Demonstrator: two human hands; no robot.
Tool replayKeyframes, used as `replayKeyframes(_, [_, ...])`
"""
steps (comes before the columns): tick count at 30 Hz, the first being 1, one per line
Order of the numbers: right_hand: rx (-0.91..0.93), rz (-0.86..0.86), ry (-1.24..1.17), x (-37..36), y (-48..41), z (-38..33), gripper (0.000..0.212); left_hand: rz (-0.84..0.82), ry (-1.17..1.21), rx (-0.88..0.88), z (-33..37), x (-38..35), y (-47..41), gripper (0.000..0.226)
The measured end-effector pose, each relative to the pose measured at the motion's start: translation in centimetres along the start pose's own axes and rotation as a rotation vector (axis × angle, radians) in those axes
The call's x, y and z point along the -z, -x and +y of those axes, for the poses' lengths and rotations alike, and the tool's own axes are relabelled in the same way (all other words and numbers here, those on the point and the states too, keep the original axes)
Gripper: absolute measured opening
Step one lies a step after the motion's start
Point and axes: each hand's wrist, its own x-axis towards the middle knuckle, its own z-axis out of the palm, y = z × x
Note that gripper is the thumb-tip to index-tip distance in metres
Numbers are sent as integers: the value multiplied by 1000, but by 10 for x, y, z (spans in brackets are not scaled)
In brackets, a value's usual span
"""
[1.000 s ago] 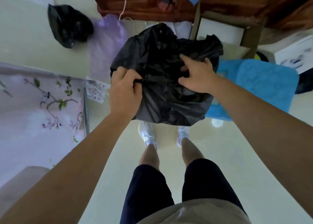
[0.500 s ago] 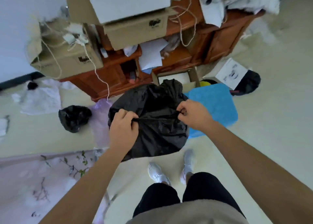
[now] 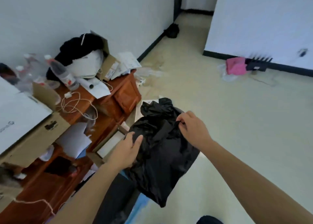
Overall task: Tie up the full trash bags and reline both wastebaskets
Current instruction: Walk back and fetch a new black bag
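Both hands pinch the black bag: left grip closed on one edge, right grip on the other; no writing legible.

Both forearms are bare from the near edge of the view to the wrists, with no sleeve, watch, band or glove showing. The left hand and right hand wear no rings that can be made out. Dark clothing shows at the near edge, on the right.
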Motion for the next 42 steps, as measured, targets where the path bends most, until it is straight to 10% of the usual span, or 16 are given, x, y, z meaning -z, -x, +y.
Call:
replayKeyframes(8, [117, 266, 21, 157, 36, 165, 14, 503, -482, -688, 251, -78, -61, 93])
replayKeyframes(19, [-91, 351, 220, 309, 54, 372, 24, -68, -851, -991, 528, -233, -175, 42])
replayKeyframes(26, [-598, 453, 233, 368, -20, 476, 38, 13, -372, -1050, 659, -278, -275, 23])
replayKeyframes(35, [-941, 467, 14, 435, -61, 587, 113, -166, -68, -1086, 868, -352, -336, 23])
replayKeyframes(42, [-1207, 350, 18, 481, -26, 770, 46, -328, -102, -1143, 1017, -478, -353, 20])
